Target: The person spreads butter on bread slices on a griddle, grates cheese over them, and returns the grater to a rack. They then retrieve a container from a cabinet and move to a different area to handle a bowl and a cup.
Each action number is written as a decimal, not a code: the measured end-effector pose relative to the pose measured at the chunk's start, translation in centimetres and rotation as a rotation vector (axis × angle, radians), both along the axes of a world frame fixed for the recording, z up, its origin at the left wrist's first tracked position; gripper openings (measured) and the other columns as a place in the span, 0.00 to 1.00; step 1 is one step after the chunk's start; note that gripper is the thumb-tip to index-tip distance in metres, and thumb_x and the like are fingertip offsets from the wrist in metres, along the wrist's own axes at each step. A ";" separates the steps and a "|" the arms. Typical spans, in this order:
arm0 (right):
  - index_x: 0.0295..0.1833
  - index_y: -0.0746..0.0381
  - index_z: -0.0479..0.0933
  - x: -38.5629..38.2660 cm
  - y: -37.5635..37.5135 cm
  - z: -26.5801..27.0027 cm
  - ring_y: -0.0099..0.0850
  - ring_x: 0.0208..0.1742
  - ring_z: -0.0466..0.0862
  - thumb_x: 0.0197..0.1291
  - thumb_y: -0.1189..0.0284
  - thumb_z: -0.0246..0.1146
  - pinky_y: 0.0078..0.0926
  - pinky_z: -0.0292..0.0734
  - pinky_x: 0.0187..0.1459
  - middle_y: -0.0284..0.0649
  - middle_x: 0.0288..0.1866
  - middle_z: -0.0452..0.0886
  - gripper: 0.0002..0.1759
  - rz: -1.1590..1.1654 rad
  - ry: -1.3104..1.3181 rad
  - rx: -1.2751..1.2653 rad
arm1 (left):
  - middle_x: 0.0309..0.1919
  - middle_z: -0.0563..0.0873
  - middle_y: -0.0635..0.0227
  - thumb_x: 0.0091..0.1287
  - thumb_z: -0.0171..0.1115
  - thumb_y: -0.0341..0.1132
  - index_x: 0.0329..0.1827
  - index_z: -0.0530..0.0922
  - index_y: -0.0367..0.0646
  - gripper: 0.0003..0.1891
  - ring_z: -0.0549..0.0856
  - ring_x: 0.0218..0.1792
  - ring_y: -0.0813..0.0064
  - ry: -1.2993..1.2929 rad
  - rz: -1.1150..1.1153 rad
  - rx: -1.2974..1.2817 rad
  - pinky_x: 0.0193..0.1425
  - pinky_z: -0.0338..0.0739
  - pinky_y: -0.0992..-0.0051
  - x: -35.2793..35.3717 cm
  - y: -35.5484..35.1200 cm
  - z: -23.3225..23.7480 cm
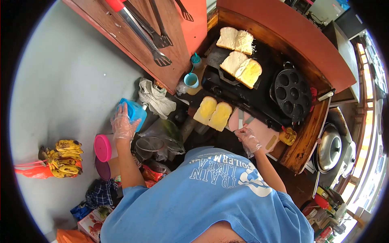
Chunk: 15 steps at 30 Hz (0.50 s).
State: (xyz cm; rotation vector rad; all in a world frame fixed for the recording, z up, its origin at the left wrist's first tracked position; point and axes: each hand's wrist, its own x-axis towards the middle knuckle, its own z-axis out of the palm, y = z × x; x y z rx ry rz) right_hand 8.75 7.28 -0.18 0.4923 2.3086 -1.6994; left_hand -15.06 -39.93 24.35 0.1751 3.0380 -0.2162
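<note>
My left hand (125, 123), in a clear plastic glove, is closed around a blue plastic container (133, 110) beside the grey wall. My right hand (248, 138), gloved too, has its fingers closed on a tool with two flat pale arms in a V (241, 118), over a pink cutting board (259, 130). Left of the board lie two bread slices with yellow spread (212, 113). On the black griddle (233, 87) sit more bread slices, one pair with a yellow-topped slice (249, 73), another with grated white shreds (244, 42).
A round-molded black pan (291, 92) stands on the stove's right. Near the left wall are a crumpled cloth (156, 97), a blue cup (191, 80), a pink lid (102, 148) and bananas (67, 158). Spatulas and tongs (142, 34) hang on the wooden panel. Lidded pots (330, 148) stand right.
</note>
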 end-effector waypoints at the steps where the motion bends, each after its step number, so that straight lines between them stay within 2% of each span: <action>1: 0.44 0.62 0.84 -0.1 -0.1 0.1 0.47 0.48 0.84 0.63 0.57 0.65 0.41 0.75 0.61 0.50 0.44 0.86 0.18 -0.079 -0.090 -0.086 | 0.78 0.66 0.47 0.57 0.75 0.52 0.83 0.56 0.47 0.53 0.68 0.76 0.48 0.005 -0.012 -0.025 0.77 0.61 0.48 0.1 -0.1 0.3; 4: 0.44 0.63 0.85 0.6 0.0 0.5 0.48 0.51 0.84 0.63 0.54 0.65 0.42 0.74 0.63 0.51 0.46 0.86 0.21 -0.142 -0.076 0.031 | 0.78 0.66 0.46 0.58 0.72 0.58 0.82 0.59 0.46 0.51 0.66 0.77 0.47 -0.034 -0.086 0.006 0.79 0.57 0.42 0.1 -0.8 0.7; 5: 0.44 0.63 0.85 1.1 0.3 1.0 0.48 0.51 0.84 0.63 0.54 0.65 0.42 0.74 0.63 0.51 0.46 0.86 0.21 -0.219 -0.085 0.048 | 0.76 0.68 0.44 0.58 0.73 0.56 0.80 0.61 0.43 0.50 0.69 0.75 0.46 -0.004 -0.145 0.042 0.78 0.60 0.45 -0.2 -1.1 0.9; 6: 0.44 0.63 0.86 1.3 0.3 1.7 0.48 0.50 0.85 0.62 0.53 0.65 0.42 0.75 0.61 0.52 0.45 0.86 0.22 -0.198 -0.074 0.109 | 0.74 0.70 0.43 0.58 0.74 0.54 0.79 0.64 0.41 0.49 0.71 0.73 0.44 0.023 -0.214 0.079 0.77 0.63 0.49 -0.4 -0.8 1.2; 7: 0.45 0.63 0.86 1.4 0.3 2.5 0.47 0.50 0.85 0.62 0.53 0.65 0.42 0.77 0.59 0.52 0.45 0.87 0.23 -0.183 -0.067 0.168 | 0.72 0.73 0.42 0.59 0.74 0.49 0.77 0.66 0.40 0.45 0.74 0.71 0.43 0.094 -0.291 0.170 0.74 0.68 0.52 -0.2 -0.3 1.6; 8: 0.45 0.63 0.86 1.6 0.5 4.2 0.47 0.50 0.85 0.62 0.53 0.65 0.42 0.77 0.59 0.52 0.45 0.87 0.23 -0.282 -0.078 0.178 | 0.69 0.75 0.40 0.60 0.75 0.45 0.76 0.68 0.39 0.42 0.76 0.68 0.43 0.159 -0.368 0.266 0.71 0.72 0.56 -0.8 0.5 2.2; 10: 0.45 0.64 0.86 2.3 1.0 8.6 0.44 0.50 0.86 0.62 0.52 0.65 0.40 0.79 0.55 0.54 0.44 0.87 0.24 -0.226 -0.119 0.117 | 0.61 0.82 0.44 0.62 0.73 0.34 0.69 0.75 0.39 0.31 0.83 0.59 0.47 0.189 -0.409 0.434 0.62 0.79 0.59 -0.9 5.5 4.7; 11: 0.45 0.64 0.86 3.1 1.1 9.5 0.44 0.50 0.86 0.62 0.52 0.65 0.40 0.79 0.55 0.54 0.44 0.87 0.24 -0.302 -0.121 0.123 | 0.61 0.82 0.44 0.62 0.73 0.34 0.69 0.75 0.39 0.31 0.83 0.59 0.47 0.176 -0.482 0.453 0.62 0.79 0.59 -1.1 7.8 5.3; 13: 0.49 0.66 0.84 5.2 1.6 10.7 0.39 0.43 0.87 0.63 0.49 0.65 0.38 0.79 0.46 0.48 0.39 0.87 0.28 -0.268 -0.187 0.120 | 0.49 0.87 0.53 0.64 0.71 0.30 0.58 0.82 0.40 0.18 0.86 0.50 0.54 0.107 -0.623 0.531 0.55 0.80 0.59 -1.5 12.6 5.7; 14: 0.49 0.66 0.84 6.4 1.8 11.2 0.39 0.43 0.87 0.63 0.49 0.65 0.38 0.79 0.46 0.48 0.39 0.87 0.28 -0.357 -0.194 0.125 | 0.49 0.87 0.53 0.64 0.71 0.30 0.58 0.82 0.40 0.18 0.86 0.50 0.54 0.084 -0.707 0.551 0.55 0.80 0.59 -1.6 15.3 4.9; 15: 0.49 0.66 0.84 7.9 1.9 11.6 0.40 0.45 0.87 0.63 0.48 0.65 0.38 0.79 0.48 0.49 0.40 0.87 0.29 -0.344 -0.253 0.038 | 0.45 0.88 0.56 0.64 0.71 0.30 0.51 0.83 0.40 0.13 0.86 0.45 0.56 0.088 -0.847 0.623 0.52 0.80 0.58 -1.5 18.2 4.0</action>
